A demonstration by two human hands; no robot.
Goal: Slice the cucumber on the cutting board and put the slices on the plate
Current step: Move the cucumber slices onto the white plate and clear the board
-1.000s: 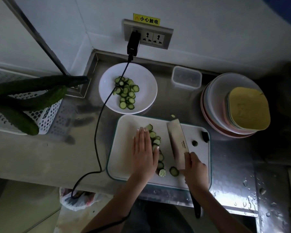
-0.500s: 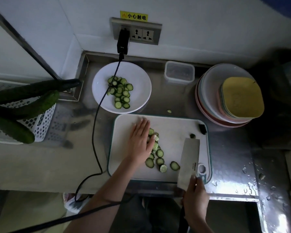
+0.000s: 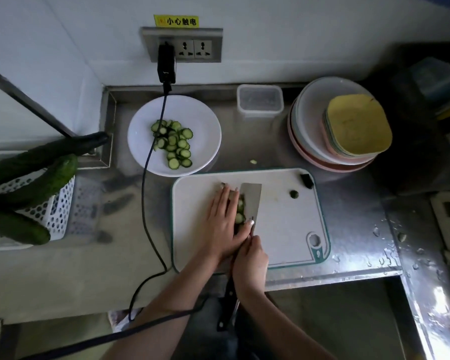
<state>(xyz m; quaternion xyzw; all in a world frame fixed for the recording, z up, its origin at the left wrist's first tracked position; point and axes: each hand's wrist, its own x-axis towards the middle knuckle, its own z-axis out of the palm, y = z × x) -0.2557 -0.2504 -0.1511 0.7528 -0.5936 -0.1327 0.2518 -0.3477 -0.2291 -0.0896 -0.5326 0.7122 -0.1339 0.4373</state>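
Cucumber slices (image 3: pixel 240 213) are lying on the cutting board (image 3: pixel 283 224), pressed between your left hand (image 3: pixel 224 224) and the flat of the knife (image 3: pixel 251 201). Your left hand is lying open, fingers straight, against the slices, with the thumb touching the blade. Your right hand (image 3: pixel 250 266) is gripping the knife near where the blade meets the dark handle. More slices are sitting piled on the white plate (image 3: pixel 205 120) just beyond the board. A cucumber end (image 3: pixel 294 194) is resting apart on the board. Whole cucumbers (image 3: pixel 44 178) are lying across the white basket (image 3: pixel 60 211) at your left.
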